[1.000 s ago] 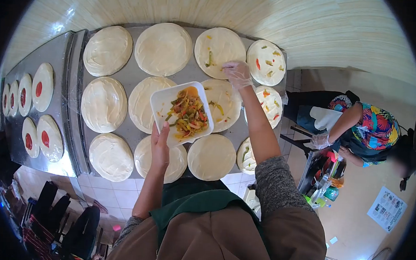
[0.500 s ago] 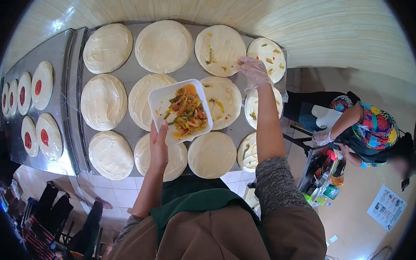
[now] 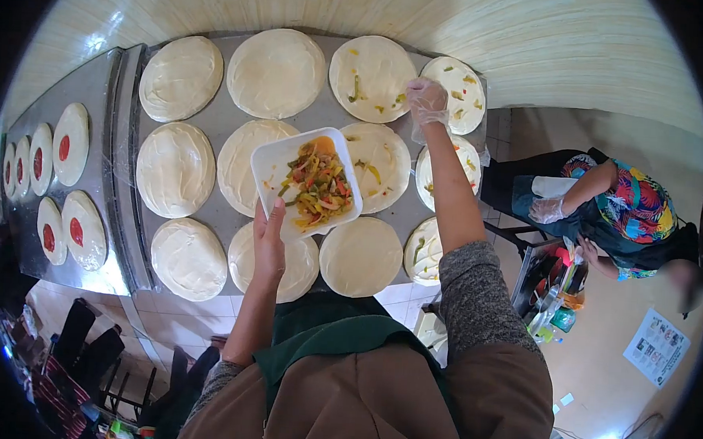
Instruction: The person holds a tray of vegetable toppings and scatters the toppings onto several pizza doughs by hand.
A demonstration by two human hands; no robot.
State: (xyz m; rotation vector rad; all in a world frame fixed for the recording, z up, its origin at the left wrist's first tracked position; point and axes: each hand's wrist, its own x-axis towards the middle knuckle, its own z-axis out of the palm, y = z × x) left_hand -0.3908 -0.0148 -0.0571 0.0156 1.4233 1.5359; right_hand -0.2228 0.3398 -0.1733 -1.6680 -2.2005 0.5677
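Note:
My bare left hand [image 3: 269,243] grips the near edge of a white plastic tub [image 3: 266,161]. Inside the tub lies a heap of cooked vegetable strips [image 3: 321,188], green, yellow and red. My right hand [image 3: 429,97], in a clear plastic glove, is closed over the gap between two cream-coated dough rounds at the back; whatever its curled fingers hold is hidden. The back dough round [image 3: 366,63] on its left carries a few vegetable strips, as does the corner dough round [image 3: 460,106] on its right. Below the tub's right edge is a plain dough round [image 3: 361,257].
Several coated dough rounds [image 3: 175,170] cover the metal table [image 3: 225,57]. A second metal surface [image 3: 50,120] at left bears smaller rounds with red centres. A co-worker [image 3: 634,204] stands at right by a small table [image 3: 533,286] with bottles. Other people are at lower left.
My right hand has moved slightly up, its fingers curling in more tightly. The tub stays nearly in place in my left hand. The co-worker's gloved hand has shifted upward in view.

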